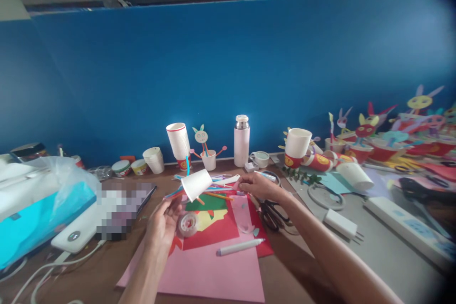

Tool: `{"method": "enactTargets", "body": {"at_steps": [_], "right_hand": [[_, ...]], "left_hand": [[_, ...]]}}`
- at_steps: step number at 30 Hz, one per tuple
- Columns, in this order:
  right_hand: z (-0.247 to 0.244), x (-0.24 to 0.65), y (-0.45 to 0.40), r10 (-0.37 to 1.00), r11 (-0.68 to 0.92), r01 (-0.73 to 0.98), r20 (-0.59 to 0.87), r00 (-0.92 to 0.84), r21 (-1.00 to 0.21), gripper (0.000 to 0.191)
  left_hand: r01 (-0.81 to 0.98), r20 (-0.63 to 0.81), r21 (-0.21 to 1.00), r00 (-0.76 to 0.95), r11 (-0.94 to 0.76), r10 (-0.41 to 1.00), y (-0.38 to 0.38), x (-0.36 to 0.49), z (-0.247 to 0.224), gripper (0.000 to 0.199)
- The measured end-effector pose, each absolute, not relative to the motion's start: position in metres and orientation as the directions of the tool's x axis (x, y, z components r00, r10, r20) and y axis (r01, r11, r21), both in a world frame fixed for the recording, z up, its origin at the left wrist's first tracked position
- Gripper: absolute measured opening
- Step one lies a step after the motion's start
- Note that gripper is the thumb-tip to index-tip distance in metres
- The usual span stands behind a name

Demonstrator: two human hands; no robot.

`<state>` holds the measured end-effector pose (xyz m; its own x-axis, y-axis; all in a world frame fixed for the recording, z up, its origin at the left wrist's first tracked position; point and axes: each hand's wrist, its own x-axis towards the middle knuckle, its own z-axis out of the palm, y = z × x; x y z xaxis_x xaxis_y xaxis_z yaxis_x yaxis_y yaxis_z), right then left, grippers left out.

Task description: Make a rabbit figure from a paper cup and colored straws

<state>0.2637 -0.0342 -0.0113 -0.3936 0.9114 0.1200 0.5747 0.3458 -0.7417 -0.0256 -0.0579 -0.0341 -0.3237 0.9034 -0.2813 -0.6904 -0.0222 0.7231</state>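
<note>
My left hand [167, 218] holds a white paper cup [196, 185], tilted on its side, with the fingers curled at its lower left. A blue straw [187, 165] shows just above the cup. My right hand [260, 186] is over the pile of coloured straws [223, 190], its fingers drawn together; what they hold, if anything, is hidden. A roll of clear tape [188, 224] lies beside my left hand, on red, yellow and green paper. A white marker [241, 247] rests on the pink paper [213, 275]. Black-handled scissors [272, 216] lie below my right wrist.
Along the blue partition [228, 76] stand a stack of paper cups [178, 142], a cup figure [209, 159] and a pink thermos [242, 145]. Several cup figures [365, 128] crowd the right. A power strip [409, 228], a charger [344, 225] and a power bank [73, 235] flank my arms.
</note>
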Motion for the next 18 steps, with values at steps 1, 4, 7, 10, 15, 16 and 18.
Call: {"method": "enactTargets", "body": {"at_steps": [1, 4, 7, 10, 15, 16, 18], "right_hand": [[-0.012, 0.264, -0.034, 0.909, 0.349, 0.579, 0.116, -0.401, -0.737, 0.024], [-0.016, 0.262, -0.033, 0.899, 0.355, 0.598, 0.087, -0.43, -0.718, 0.022], [-0.021, 0.254, -0.035, 0.883, 0.363, 0.619, 0.046, -0.467, -0.696, 0.02], [-0.022, 0.241, -0.042, 0.863, 0.38, 0.623, 0.02, -0.504, -0.683, 0.019], [-0.021, 0.221, -0.055, 0.82, 0.41, 0.611, -0.02, -0.572, -0.677, 0.018], [-0.022, 0.216, -0.058, 0.812, 0.419, 0.612, -0.024, -0.583, -0.671, 0.019], [-0.026, 0.206, -0.063, 0.802, 0.441, 0.621, -0.026, -0.597, -0.648, 0.02]], "left_hand": [[-0.693, -0.28, 0.72, -0.335, -0.034, 0.9, -0.058, -0.027, -0.033, 0.018], [-0.7, -0.278, 0.709, -0.389, -0.086, 0.878, -0.056, -0.036, -0.03, 0.019], [-0.712, -0.291, 0.69, -0.435, -0.128, 0.852, -0.053, -0.047, -0.03, 0.02], [-0.731, -0.316, 0.671, -0.434, -0.125, 0.844, -0.05, -0.055, -0.034, 0.022], [-0.759, -0.336, 0.638, -0.427, -0.13, 0.84, -0.047, -0.062, -0.039, 0.02], [-0.764, -0.34, 0.631, -0.427, -0.133, 0.838, -0.047, -0.063, -0.039, 0.02], [-0.775, -0.354, 0.618, -0.426, -0.133, 0.833, -0.045, -0.065, -0.04, 0.021]]}}
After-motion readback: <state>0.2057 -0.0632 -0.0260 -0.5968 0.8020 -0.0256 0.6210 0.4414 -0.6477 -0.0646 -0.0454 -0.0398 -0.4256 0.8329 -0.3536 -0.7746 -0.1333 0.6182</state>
